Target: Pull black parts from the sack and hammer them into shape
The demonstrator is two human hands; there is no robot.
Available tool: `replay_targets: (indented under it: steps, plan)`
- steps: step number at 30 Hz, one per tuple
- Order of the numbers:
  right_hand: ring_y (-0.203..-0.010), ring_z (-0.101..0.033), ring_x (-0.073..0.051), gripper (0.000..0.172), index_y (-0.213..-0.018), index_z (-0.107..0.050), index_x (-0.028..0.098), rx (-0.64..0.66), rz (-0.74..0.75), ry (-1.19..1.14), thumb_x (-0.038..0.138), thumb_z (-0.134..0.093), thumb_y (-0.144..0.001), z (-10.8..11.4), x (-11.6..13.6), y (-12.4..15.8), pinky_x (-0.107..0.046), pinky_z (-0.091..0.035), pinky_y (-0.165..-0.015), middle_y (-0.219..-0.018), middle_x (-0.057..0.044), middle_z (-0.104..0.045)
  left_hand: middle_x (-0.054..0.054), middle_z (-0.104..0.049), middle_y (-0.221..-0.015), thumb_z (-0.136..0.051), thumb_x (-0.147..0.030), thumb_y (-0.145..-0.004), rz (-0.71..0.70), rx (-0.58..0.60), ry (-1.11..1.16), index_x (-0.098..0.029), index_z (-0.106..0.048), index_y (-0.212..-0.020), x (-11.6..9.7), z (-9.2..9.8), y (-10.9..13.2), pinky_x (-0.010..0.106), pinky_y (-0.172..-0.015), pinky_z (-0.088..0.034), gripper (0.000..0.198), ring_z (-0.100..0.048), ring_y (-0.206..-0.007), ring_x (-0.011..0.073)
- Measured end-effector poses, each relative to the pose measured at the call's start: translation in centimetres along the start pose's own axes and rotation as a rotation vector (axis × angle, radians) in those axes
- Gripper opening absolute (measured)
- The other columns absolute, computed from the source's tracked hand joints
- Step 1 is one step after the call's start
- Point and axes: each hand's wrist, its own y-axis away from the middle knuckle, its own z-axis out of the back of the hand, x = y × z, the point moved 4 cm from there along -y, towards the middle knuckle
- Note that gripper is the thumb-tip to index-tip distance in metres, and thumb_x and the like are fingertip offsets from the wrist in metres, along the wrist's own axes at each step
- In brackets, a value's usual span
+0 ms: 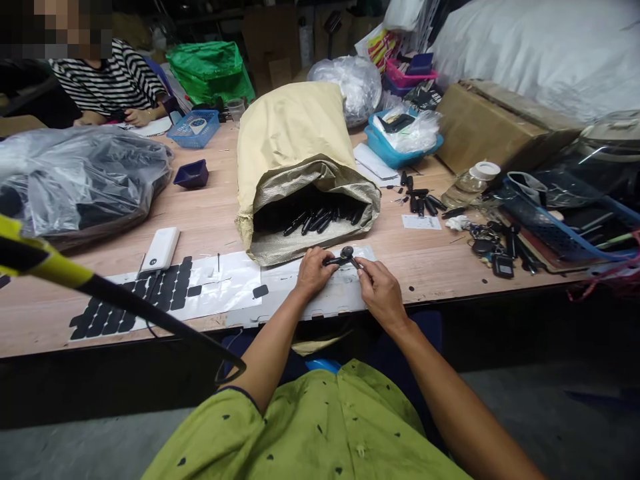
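Observation:
My left hand (314,272) is closed around one end of a small black rod-like part with a round knob (346,253), just above the table's front edge. My right hand (383,288) pinches a short dark piece at the knob's right side; whether it is part of the same item I cannot tell. Just beyond my hands lies an open beige woven sack (295,127), its mouth facing me, with several similar black pieces (320,219) inside. Under my hands is a pale sheet (320,303) on the wooden table (210,207).
Black stickers on a sheet (170,287) and a white power bank (161,248) lie left. A yellow-black strap (90,277) crosses the near left. Loose black pieces (420,200), a jar (470,187) and a blue basket (565,220) stand right. Across the table sits a person in stripes (107,87).

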Motion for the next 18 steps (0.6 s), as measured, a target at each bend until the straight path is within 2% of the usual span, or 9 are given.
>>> replay_targets:
  steps: [4, 8, 14, 18]
  plan:
    - [-0.099, -0.065, -0.021, 0.034, -0.118, -0.067, 0.023, 0.033, 0.033, -0.017, 0.025, -0.041, -0.095, -0.8, 0.8, 0.2, -0.034, -0.052, -0.089, -0.105, -0.009, -0.070, 0.002, -0.063, -0.089, -0.073, -0.017, -0.078, 0.012, 0.007, 0.006, -0.022, -0.071, -0.089, 0.0, 0.0, -0.1, 0.033, -0.085, -0.046, 0.012, -0.055, -0.091, 0.0197]
    - [-0.096, -0.066, -0.021, 0.034, -0.115, -0.068, 0.023, 0.071, 0.041, -0.007, 0.023, -0.042, -0.093, -1.4, 0.3, 0.3, -0.033, -0.053, -0.086, -0.103, -0.008, -0.071, 0.003, -0.063, -0.088, -0.072, -0.017, -0.078, 0.014, 0.009, 0.005, -0.022, -0.071, -0.090, 0.0, 0.0, -0.1, 0.034, -0.086, -0.046, 0.013, -0.055, -0.091, 0.0199]
    - [-0.094, -0.061, -0.023, 0.034, -0.115, -0.069, 0.024, -0.069, -0.034, 0.265, 0.021, -0.044, -0.092, 1.4, -3.9, -1.7, -0.032, -0.047, -0.079, -0.100, -0.008, -0.067, 0.003, -0.063, -0.091, -0.073, -0.019, -0.078, 0.017, 0.007, 0.010, -0.022, -0.069, -0.089, 0.0, -0.1, 0.0, 0.035, -0.084, -0.047, 0.013, -0.055, -0.091, 0.0206]
    - [-0.087, -0.055, -0.023, 0.034, -0.112, -0.070, 0.023, -0.083, -0.074, 0.412, 0.017, -0.047, -0.088, 2.2, -7.1, -3.9, -0.031, -0.041, -0.073, -0.090, -0.008, -0.063, 0.003, -0.062, -0.091, -0.073, -0.017, -0.078, 0.023, 0.013, 0.015, -0.022, -0.070, -0.096, 0.0, -0.2, 0.1, 0.036, -0.087, -0.047, 0.019, -0.055, -0.093, 0.0212]
